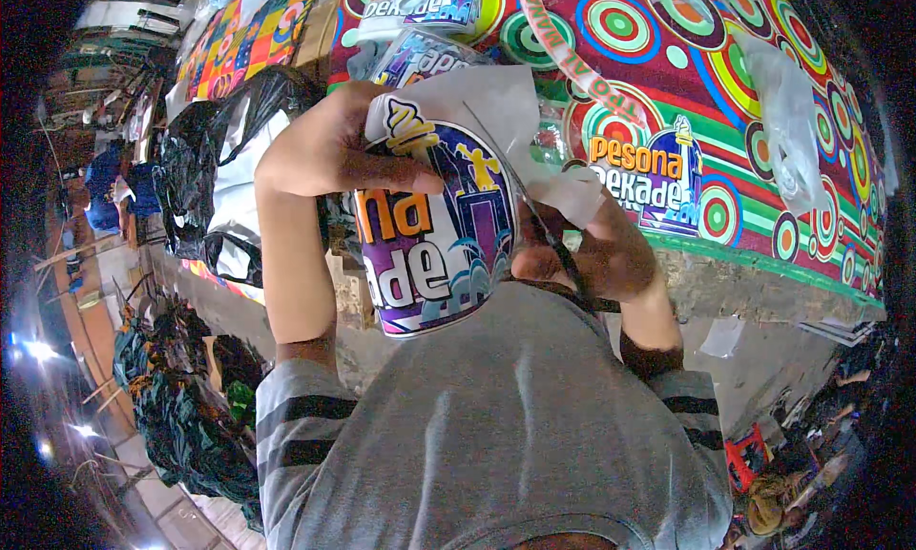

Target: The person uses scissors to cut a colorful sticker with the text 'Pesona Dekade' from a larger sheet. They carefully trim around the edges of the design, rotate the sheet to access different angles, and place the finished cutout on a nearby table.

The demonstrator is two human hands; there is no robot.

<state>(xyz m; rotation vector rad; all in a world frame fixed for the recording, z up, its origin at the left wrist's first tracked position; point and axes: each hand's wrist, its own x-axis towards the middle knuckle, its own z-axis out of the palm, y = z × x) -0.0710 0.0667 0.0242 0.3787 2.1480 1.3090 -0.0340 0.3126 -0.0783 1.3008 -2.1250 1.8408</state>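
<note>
Held up before my chest is a printed cut-out panel (436,264) with orange and white lettering and an ice-cream shape at its top. My left hand (343,149) grips its upper left, the thumb lying on the print. A translucent whitish sheet (494,103) stands behind and above it. My right hand (594,249) is closed round the dark handle of a thin-bladed cutting tool, apparently scissors (551,235), whose blade runs up along the panel's right edge. Part of the whitish sheet also lies against the right fingers. A similar cut-out (644,171) lies on the patterned table cover.
The table cover (773,242) with coloured circles spreads beyond my hands. On it are more printed pieces (429,56), a lettered ribbon (565,49) and a clear plastic bag (787,121). Black and white plastic bags (229,171) stand at the left, above a dark heap (179,400).
</note>
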